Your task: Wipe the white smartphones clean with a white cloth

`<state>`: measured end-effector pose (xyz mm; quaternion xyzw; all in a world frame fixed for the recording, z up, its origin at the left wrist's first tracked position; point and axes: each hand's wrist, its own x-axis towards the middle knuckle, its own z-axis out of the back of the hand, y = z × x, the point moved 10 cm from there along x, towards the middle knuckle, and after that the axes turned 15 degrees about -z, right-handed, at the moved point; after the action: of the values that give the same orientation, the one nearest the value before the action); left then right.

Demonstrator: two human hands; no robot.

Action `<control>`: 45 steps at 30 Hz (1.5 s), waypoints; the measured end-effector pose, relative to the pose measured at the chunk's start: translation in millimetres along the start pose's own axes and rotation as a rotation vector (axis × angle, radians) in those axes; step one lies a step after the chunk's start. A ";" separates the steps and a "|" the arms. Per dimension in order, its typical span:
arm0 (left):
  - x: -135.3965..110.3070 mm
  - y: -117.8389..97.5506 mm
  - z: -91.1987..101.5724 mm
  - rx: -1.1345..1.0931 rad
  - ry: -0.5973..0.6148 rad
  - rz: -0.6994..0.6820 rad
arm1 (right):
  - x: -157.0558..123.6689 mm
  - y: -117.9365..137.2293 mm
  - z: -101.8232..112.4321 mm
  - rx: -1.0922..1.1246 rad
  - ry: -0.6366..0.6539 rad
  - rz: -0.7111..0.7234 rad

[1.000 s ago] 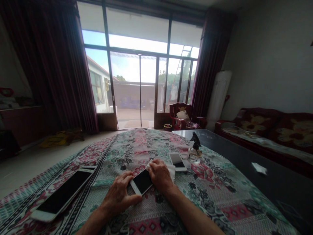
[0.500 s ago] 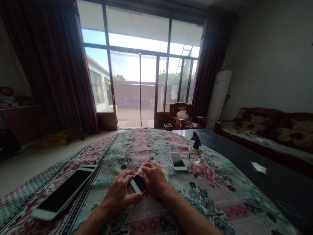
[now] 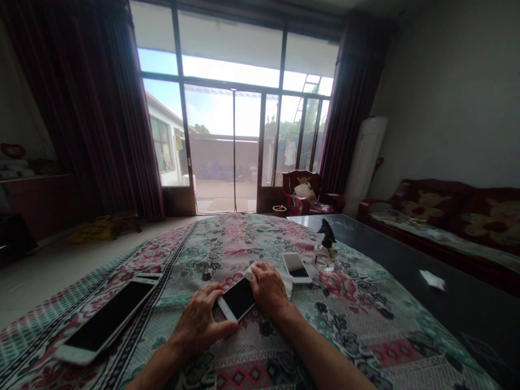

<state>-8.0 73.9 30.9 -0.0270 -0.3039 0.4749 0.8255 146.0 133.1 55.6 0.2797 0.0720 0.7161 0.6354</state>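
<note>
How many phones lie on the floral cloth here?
3. A large white-framed dark-screen phone lies far left; a smaller white phone sits between left hand and right hand; a third white phone lies just beyond, near a glass bottle.

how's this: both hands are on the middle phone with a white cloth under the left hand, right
Not quite: the head view shows the white cloth under the right hand, not the left hand. Both hands are on the middle phone.

The left hand steadies a white phone (screen dark), the right hand holds a white cloth at its far end.
</note>
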 end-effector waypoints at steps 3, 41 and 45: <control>0.3 -0.7 1.3 -0.010 -0.015 0.009 | -5.2 3.7 -0.6 -0.016 -0.009 0.009; -0.2 0.3 3.3 -0.043 -0.003 0.065 | 6.3 -9.3 -0.2 0.013 -0.023 -0.018; 0.4 3.0 4.0 -0.058 0.002 0.120 | 7.9 -11.1 -1.9 0.025 -0.016 -0.016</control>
<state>-12.3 74.9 33.3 -0.0693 -0.3146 0.5145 0.7947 154.4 143.2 51.3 0.2929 0.0780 0.7076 0.6383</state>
